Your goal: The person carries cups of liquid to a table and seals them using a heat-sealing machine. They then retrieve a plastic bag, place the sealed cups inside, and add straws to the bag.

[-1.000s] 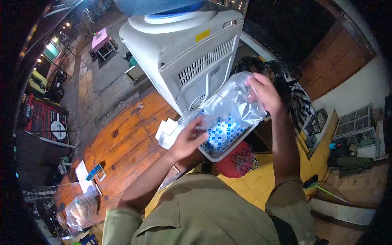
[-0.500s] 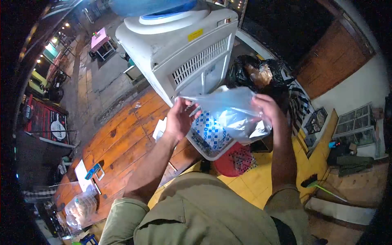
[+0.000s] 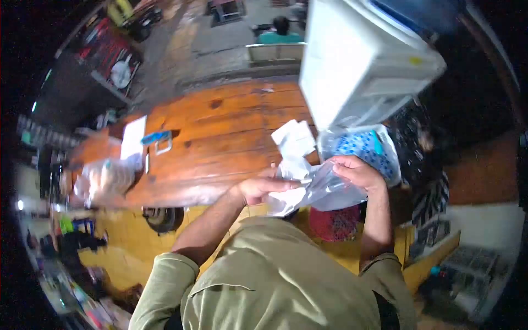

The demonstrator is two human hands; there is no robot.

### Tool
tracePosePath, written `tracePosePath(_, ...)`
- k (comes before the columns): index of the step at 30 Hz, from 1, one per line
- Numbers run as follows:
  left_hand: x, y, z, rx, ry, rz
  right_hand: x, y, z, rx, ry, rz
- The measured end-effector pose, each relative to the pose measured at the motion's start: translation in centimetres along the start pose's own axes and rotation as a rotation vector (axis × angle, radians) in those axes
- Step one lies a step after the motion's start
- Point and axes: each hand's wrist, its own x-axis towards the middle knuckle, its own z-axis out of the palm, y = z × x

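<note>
A clear plastic bag (image 3: 330, 190) is stretched between my hands above the near edge of the wooden table. My right hand (image 3: 357, 173) pinches its right side. Fingers of my left hand (image 3: 267, 188) are closed on its left part, beside some white paper or shiny film that is hard to tell apart. Just behind the bag lie white papers (image 3: 295, 140). A white tray (image 3: 391, 151) with a blue-and-white patterned sheet stands beyond my right hand.
A white water dispenser (image 3: 352, 71) rises at the back right. On the wooden table (image 3: 220, 132) at left are a blue item (image 3: 155, 137), a white sheet (image 3: 133, 137) and a bagged bundle (image 3: 107, 179). A person (image 3: 280, 34) sits in the background.
The view has swung left over the table. The bag has come lower and nearer my body, and my left hand has gone from spread fingers to closed ones on it.
</note>
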Motion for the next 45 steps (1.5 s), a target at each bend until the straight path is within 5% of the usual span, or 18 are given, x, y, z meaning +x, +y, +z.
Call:
tracePosePath(4, -10.6, -0.9, -3.0, 0.140, 0.504, 0.223, 5.4, -1.9, 7.0, -0.192, -0.143, 0.024)
tracePosePath(7, -21.2, -3.7, -3.3, 0.157, 0.537, 0.375, 9.0, -4.7, 17.0, -0.338, -0.244, 0.114)
tracePosePath(9, -28.5, -7.1, -3.6, 0.276, 0.623, 0.410, 12.4, -3.0, 23.8, -0.473, -0.076, -0.295)
tracePosePath(13, -41.0, -14.6, -1.4, 0.388, 1.384, 0.481, 12.2, -6.2, 42.8, -1.091, 0.291, -1.042)
tracePosePath(15, -46.1, -18.2, 0.5, 0.208, 1.594, 0.392, 11.3, -5.5, 50.6, -0.848, 0.035, -0.920)
tracePosePath(17, -49.0, -21.7, 2.0, 0.039, 1.604, 0.675, 9.5, -5.0, 58.7, -0.685, -0.454, -0.643)
tracePosePath(23, -57.3, -29.5, 7.9, -0.253, 1.853, 1.087, 10.7, 2.3, 76.4, -0.805, -1.147, -0.768)
tracePosePath(27, -63.2, -40.4, 12.5, -0.142, 2.668, 0.537, 14.6, 3.0, 86.9, -0.541, -1.183, -0.608)
tracePosePath(29, -66.5, -41.0, 18.3, -0.347, 2.675, 0.114, 15.1, 1.6, 92.9, -0.548, -1.238, -0.390)
tracePosePath(30, -67.2, -40.5, 18.5, -0.367, 2.692, 0.110, 14.8, 2.3, 95.7, -0.557, -1.324, -0.414)
tracePosePath(32, -68.1, -40.0, 18.2, 0.320, 3.047, -0.297, 12.3, 3.6, 101.1, -0.547, -1.522, -0.393)
tracePosePath(37, -75.6, -41.0, 15.7, 0.470, 2.967, -0.176, 5.9, 5.3, 114.9, -0.442, -1.951, -0.028)
tracePosePath(39, -78.6, -43.0, 16.1, 0.100, 3.229, 0.169, 4.0, 5.4, 119.5, -0.383, -2.081, 0.158)
tracePosePath(41, -80.8, -45.1, 17.9, -0.568, 3.161, 1.183, 1.2, 4.1, 123.0, -0.745, -2.038, -1.169)
tracePosePath(42, -81.6, -46.6, 19.4, -0.604, 3.158, 1.386, 1.0, 5.6, 125.3, -0.987, -1.917, -1.463)
tracePosePath(43, -82.4, -48.3, 20.8, -0.620, 3.146, 1.595, 0.4, 6.7, 127.6, -0.979, -1.948, -1.479)
tracePosePath(44, -83.1, -50.0, 21.6, -0.607, 3.221, 1.136, -0.6, 7.5, 130.1, -1.348, -2.011, -1.471)
tracePosePath(45, -84.7, -49.8, 22.6, -0.613, 3.254, 1.149, -1.9, 8.0, 132.6, -1.734, -2.028, -1.443)
